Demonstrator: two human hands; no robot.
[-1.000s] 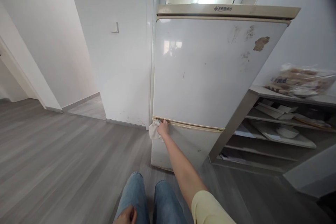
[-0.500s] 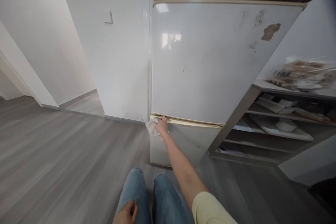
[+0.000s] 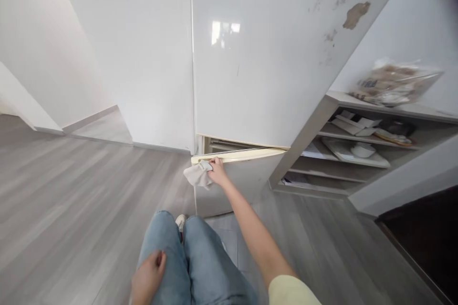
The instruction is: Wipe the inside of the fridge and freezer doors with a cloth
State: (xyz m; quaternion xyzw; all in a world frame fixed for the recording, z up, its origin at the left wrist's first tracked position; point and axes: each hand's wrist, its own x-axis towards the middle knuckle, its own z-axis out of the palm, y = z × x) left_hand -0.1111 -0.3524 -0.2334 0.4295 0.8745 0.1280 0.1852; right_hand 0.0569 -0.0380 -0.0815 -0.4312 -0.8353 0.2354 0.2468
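The lower door (image 3: 246, 176) of a white refrigerator stands ajar, swung out at its left side. My right hand (image 3: 216, 171) is closed on a pale cloth (image 3: 198, 174) and rests against the cream top edge of that door, fingertips over the rim. The cloth hangs down to the left of the fingers. Through the gap part of the dim interior (image 3: 229, 146) shows. Above it the large upper door (image 3: 250, 66) is closed, its surface stained and peeling at the right. My left hand (image 3: 148, 274) lies curled on my left thigh, with nothing visible in it.
To the right, a low shelf unit (image 3: 315, 171) holds papers, a white bowl (image 3: 363, 149) and flattened boxes. A clear plastic bag (image 3: 397, 83) sits on top of it. A white wall panel (image 3: 157, 66) adjoins the refrigerator at left. Grey wood-look floor (image 3: 89, 200) spreads around my legs.
The lower refrigerator door has opened from closed, pulled toward me at its left side by my right hand. My view has tilted lower. My left hand stays curled at my thigh.
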